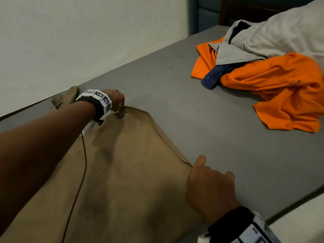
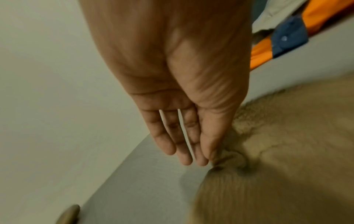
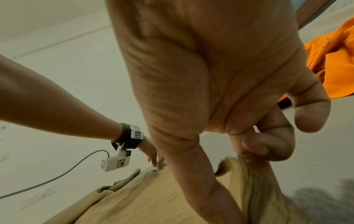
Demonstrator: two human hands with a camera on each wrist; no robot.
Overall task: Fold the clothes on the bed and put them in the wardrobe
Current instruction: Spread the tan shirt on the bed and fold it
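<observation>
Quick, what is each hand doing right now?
Left hand: pinching the tan garment at its far corner.
Right hand: gripping the tan garment's near edge.

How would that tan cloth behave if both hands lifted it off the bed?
The tan cloth would probably sag: it bunches where the left hand pinches it. It likely lifts easily, since the right hand raises its edge with a light pinch.

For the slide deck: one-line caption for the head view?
Both hands, left hand and right hand, pinch the tan garment edge on the grey bed.
</observation>
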